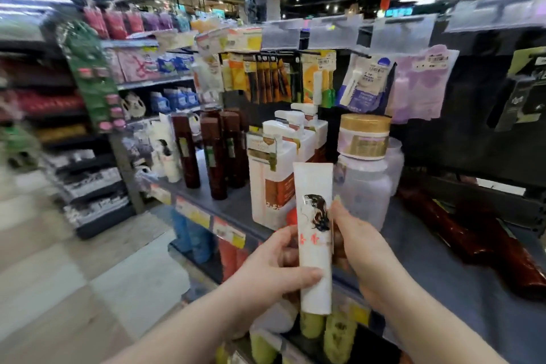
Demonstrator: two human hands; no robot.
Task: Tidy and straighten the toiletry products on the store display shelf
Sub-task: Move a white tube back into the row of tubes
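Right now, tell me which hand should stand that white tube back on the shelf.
Left, probably: the left hand wraps the white tube near its lower end; the right hand touches only its edge.

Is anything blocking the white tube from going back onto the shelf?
Partly. The white pump bottles and a lilac jar stand directly behind the white tube; bare shelf shows left of them.

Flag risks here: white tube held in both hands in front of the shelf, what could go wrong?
1. The white tube is held upright by the left hand and right hand near the white pump bottles; setting it down could knock them.
2. The gold-lidded jar sits stacked on a clear jar; a bump might topple it.
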